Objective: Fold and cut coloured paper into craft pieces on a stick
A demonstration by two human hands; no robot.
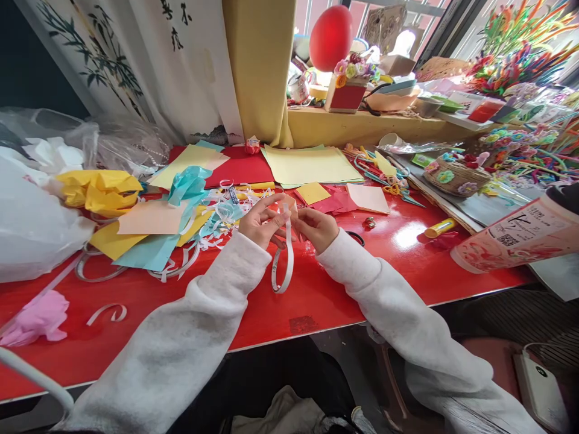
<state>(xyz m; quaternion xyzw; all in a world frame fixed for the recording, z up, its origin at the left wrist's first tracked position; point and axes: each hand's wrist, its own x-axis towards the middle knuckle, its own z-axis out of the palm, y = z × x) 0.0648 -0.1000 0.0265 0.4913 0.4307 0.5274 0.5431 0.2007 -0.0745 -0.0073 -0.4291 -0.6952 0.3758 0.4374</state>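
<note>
My left hand and my right hand meet over the red table, both in white sleeves. Together they pinch a small pale paper piece and a white strip that hangs down from my fingers in a loop. My left thumb and fingers are pressed on the strip's upper end. My right hand is curled closed against the same spot. Right behind my hands lie white paper shreds and a teal tissue sheet.
Coloured paper sheets cover the table's back half, with crumpled yellow paper and plastic bags at left. Scissors, a glue stick, a flower basket and a printed tube are at right. A pink tissue lies front left.
</note>
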